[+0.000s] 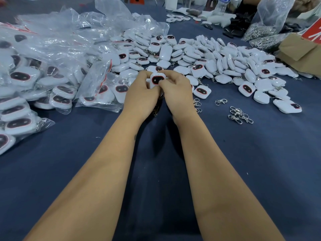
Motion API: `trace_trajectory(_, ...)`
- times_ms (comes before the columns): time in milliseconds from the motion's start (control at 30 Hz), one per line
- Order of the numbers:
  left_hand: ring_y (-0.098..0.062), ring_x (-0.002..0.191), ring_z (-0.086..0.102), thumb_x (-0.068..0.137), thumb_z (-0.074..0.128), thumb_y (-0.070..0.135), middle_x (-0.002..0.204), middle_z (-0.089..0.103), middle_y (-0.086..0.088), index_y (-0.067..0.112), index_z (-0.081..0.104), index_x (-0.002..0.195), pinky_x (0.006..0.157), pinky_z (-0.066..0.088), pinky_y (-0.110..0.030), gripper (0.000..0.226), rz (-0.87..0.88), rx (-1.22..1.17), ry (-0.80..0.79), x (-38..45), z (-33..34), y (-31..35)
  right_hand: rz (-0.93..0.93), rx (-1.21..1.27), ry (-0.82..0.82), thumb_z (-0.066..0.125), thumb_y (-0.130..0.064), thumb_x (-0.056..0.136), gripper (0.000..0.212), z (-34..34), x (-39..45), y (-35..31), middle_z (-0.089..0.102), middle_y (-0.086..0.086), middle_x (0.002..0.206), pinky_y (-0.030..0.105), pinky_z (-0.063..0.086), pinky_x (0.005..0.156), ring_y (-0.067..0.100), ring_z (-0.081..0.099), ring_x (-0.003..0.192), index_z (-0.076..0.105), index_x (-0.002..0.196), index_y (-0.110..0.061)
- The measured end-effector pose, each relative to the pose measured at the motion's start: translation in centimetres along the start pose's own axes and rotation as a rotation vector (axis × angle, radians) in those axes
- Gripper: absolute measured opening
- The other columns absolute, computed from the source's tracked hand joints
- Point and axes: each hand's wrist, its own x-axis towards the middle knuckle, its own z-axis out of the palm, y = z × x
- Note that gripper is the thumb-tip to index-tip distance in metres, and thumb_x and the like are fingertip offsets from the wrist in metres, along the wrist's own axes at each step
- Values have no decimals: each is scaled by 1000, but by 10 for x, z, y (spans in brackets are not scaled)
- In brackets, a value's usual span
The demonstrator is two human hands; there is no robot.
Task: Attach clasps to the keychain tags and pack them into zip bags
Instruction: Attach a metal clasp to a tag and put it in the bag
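Note:
Both hands meet over the middle of the table around one white keychain tag (157, 79) with a dark, red-rimmed face. My left hand (141, 94) grips its left side and my right hand (175, 92) pinches its right and lower edge. A clasp (156, 108) partly shows hanging below the hands, mostly hidden. A large heap of loose white tags (217, 61) spreads behind and to the right. Several loose silver clasps (240, 114) lie on the cloth to the right of my right wrist. Filled zip bags (97, 87) lie at the left.
The table is covered in dark blue cloth (156, 171). More stacked filled bags (22, 80) and crumpled clear plastic (83, 26) crowd the left. At the back right stand a bag of metal clasps (264, 30), a cardboard box (302, 51) and a water bottle (222, 4).

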Motion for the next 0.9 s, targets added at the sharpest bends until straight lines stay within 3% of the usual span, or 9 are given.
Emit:
trace_trajectory(133, -12, 69, 60, 85, 55, 22, 76, 67, 13, 35, 60, 100, 73, 51, -37, 20, -16, -11, -2, 1, 0, -1, 22, -21, -10, 53, 1, 91, 27, 0, 1, 1, 69, 4, 90, 20, 51, 69, 11, 63, 76, 67, 112, -7)
trace_trajectory(467, -11, 66, 57, 89, 52, 21, 74, 64, 11, 36, 58, 86, 71, 48, -35, 16, 9, -26, 0, 2, -1, -2, 34, -32, -35, 45, 6, 93, 28, -1, -1, 0, 68, 7, 90, 13, 47, 55, -3, 60, 55, 62, 111, -8)
trace_trajectory(667, -11, 69, 58, 91, 49, 21, 77, 65, 11, 35, 59, 89, 72, 49, -34, 18, 10, -12, 1, 1, -1, 0, 39, -19, -30, 47, 6, 92, 28, -1, -2, 0, 69, 1, 85, 20, 53, 67, 5, 64, 67, 62, 108, -11)
trace_trajectory(767, -9, 70, 58, 95, 46, 21, 80, 65, 11, 38, 57, 90, 72, 48, -32, 21, 21, 2, 4, -1, -2, 1, 28, -4, -28, 47, 6, 92, 27, -1, -2, 0, 68, -3, 82, 14, 51, 61, -1, 64, 62, 62, 104, -13)
trace_trajectory(900, -14, 65, 56, 95, 47, 25, 77, 65, 6, 34, 58, 90, 67, 46, -34, 15, -4, -59, 17, 0, -2, 2, 51, 115, -56, 46, 10, 89, 32, -1, -3, -3, 73, 6, 88, 22, 56, 65, 10, 70, 73, 65, 106, -9)
